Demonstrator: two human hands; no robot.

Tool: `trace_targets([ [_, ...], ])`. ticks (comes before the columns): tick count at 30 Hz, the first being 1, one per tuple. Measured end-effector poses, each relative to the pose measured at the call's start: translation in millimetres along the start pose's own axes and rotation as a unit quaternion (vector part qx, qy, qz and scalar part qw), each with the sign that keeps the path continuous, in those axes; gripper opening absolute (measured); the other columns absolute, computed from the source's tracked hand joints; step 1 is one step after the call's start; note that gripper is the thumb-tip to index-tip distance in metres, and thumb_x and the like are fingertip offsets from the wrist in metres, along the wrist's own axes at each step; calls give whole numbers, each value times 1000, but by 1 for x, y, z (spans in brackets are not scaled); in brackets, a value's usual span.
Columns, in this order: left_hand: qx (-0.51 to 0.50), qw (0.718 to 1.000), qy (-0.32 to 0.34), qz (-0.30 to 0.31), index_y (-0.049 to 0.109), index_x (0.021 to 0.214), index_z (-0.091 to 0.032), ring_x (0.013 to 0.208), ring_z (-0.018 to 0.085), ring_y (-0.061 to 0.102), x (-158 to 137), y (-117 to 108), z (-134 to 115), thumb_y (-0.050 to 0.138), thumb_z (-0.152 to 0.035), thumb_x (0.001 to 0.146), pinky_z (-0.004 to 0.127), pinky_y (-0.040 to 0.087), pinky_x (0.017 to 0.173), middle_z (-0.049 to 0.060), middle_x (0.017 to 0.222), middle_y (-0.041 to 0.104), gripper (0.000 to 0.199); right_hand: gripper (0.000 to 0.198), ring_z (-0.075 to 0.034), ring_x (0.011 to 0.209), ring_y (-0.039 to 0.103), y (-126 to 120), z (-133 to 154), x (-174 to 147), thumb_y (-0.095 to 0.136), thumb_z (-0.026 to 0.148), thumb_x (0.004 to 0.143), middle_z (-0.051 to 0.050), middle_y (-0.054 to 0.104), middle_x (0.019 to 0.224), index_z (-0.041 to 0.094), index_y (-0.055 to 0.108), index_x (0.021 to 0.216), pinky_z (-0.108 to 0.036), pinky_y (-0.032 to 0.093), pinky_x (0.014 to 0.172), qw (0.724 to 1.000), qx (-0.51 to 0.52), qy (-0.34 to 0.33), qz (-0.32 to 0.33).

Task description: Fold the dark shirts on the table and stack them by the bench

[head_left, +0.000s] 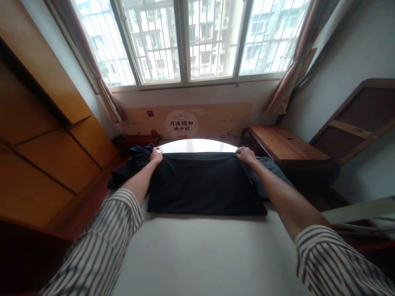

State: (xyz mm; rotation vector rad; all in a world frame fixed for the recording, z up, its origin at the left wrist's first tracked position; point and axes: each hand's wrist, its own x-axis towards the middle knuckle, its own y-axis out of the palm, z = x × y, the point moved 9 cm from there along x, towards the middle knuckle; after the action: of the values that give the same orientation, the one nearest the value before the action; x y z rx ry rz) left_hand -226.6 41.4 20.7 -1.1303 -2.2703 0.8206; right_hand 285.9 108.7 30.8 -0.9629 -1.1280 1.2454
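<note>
A black garment (203, 185) is stretched between my two hands, its near edge lying straight across the white table (197, 255). Its exact kind cannot be made out. My left hand (156, 155) is closed on the far left corner of the cloth. At the far right corner, my right hand (246, 155) pinches the same black cloth. Bunched dark fabric (128, 168) spills out to the left of my left hand. On the right, a dark grey-blue piece of cloth (273, 174) lies beside and partly under my right forearm.
A wooden desk (286, 142) stands beyond the table on the right, close to the wall. Yellow-brown cabinets (58, 156) line the left side. Behind the table, a printed banner (185, 121) hangs below the barred windows (212, 41). A pale rail (361, 209) juts in at right.
</note>
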Motion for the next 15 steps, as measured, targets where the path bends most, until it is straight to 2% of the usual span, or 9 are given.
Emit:
trace_targets([
  [2,0,1000,-15,-2,55,105,-23,107,28,63,0,1,1,63,-17,81,39,42,92,10,103,71,26,28,-26,105,67,2,0,-1,61,21,83,-11,73,110,21,76,107,-33,51,89,1000,-1,6,2],
  [5,-11,1000,-21,-4,56,100,-24,109,28,62,-1,-1,2,63,-18,80,39,41,94,10,104,71,22,28,-26,105,67,0,0,-4,61,22,83,-10,73,110,21,76,107,-31,51,88,1000,5,5,0],
  [11,-71,997,-25,-11,61,83,-22,101,27,64,-7,-6,-3,64,-16,76,37,44,92,8,88,71,9,28,-26,102,68,-19,7,-12,59,20,83,-11,73,110,18,75,106,-31,52,85,999,32,-16,-18],
  [13,-108,994,-17,-21,63,86,-19,94,25,65,-10,-10,-13,59,-16,78,35,47,88,9,88,70,10,27,-25,100,68,-31,13,-16,58,18,83,-11,74,107,16,76,103,-30,52,84,998,46,-30,-29],
  [15,-150,988,-2,-35,64,98,-15,90,22,65,-15,-20,-27,53,-17,82,32,49,84,9,90,69,20,27,-23,96,69,-47,18,-27,56,19,84,-10,75,103,16,75,103,-27,51,84,996,60,-48,-42],
])
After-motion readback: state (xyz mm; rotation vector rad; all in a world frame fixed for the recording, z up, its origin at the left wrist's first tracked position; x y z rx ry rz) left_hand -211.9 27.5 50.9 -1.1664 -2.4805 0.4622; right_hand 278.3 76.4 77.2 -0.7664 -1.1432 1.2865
